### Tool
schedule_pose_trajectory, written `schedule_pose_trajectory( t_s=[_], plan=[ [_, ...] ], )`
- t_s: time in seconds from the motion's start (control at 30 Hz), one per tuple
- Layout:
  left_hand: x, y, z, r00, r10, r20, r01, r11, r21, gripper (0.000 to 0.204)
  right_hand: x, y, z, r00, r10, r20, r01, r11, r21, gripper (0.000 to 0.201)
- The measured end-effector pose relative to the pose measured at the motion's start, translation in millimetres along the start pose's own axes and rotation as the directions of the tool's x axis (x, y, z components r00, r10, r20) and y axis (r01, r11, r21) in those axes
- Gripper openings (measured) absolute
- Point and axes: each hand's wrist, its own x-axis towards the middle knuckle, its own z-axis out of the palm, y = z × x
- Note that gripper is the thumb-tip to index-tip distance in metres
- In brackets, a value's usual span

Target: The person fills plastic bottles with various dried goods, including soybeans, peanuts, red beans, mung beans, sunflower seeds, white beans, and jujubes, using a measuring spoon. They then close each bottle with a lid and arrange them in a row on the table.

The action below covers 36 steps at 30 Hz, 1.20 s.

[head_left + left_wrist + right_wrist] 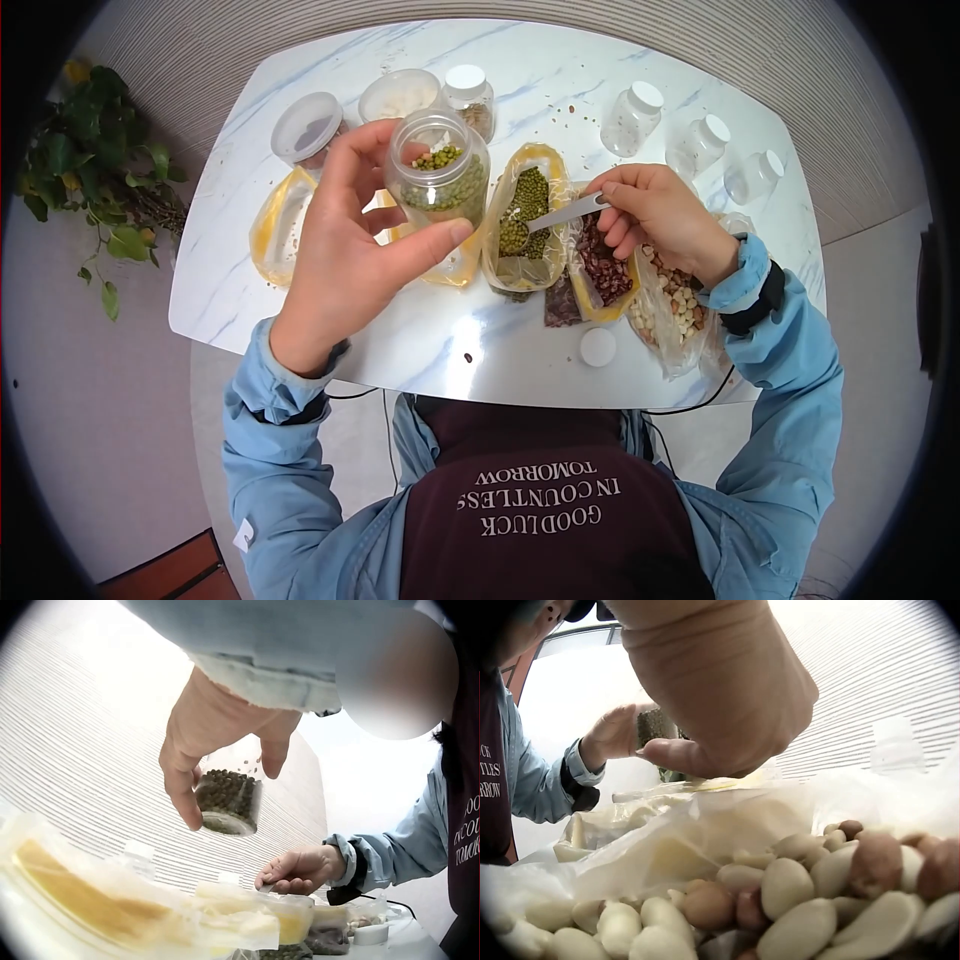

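My left hand (335,250) grips a clear plastic jar (440,195) partly filled with green mung beans, a few paler bits on top. It holds the jar raised over the table, as the left wrist view also shows, with fingers on one side and thumb on the other. Between thumb and fingers, my right hand (655,208) pinches the handle of a pale spoon (572,212). The spoon's bowl, holding mung beans, is over the open yellow-edged bag (553,160) of mung beans. In the right wrist view, peanuts (787,889) fill the foreground below my right hand.
Right of the mung beans lie a bag of dark red beans (606,270) and a bag of peanuts (680,305). A white lid (598,347) sits near the front edge. White-capped jars (632,120) and round tubs (305,125) stand at the back.
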Motion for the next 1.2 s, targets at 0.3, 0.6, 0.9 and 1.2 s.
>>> schedule_pose_trajectory(
  t_s=[0.3, 0.6, 0.9, 1.2],
  plan=[
    [-4, 3, -2, 0.989, -0.115, 0.088, 0.107, 0.991, 0.084, 0.067, -12, -3, -28, 0.994, -0.100, -0.054, 0.104, 0.992, 0.072, 0.024],
    [-5, 4, 3, 0.960, -0.196, 0.201, 0.108, 0.919, 0.380, 0.064, -31, -24, -38, 0.959, -0.266, -0.098, 0.274, 0.959, 0.078, 0.024],
    [0, 11, 12, 0.949, -0.185, 0.253, 0.063, 0.904, 0.424, 0.065, -47, -47, -33, 0.915, -0.396, -0.080, 0.400, 0.915, 0.052, 0.024],
    [3, 16, 16, 0.946, -0.197, 0.256, 0.068, 0.896, 0.440, 0.069, -57, -55, -21, 0.872, -0.485, -0.066, 0.479, 0.873, -0.089, 0.023]
  ],
)
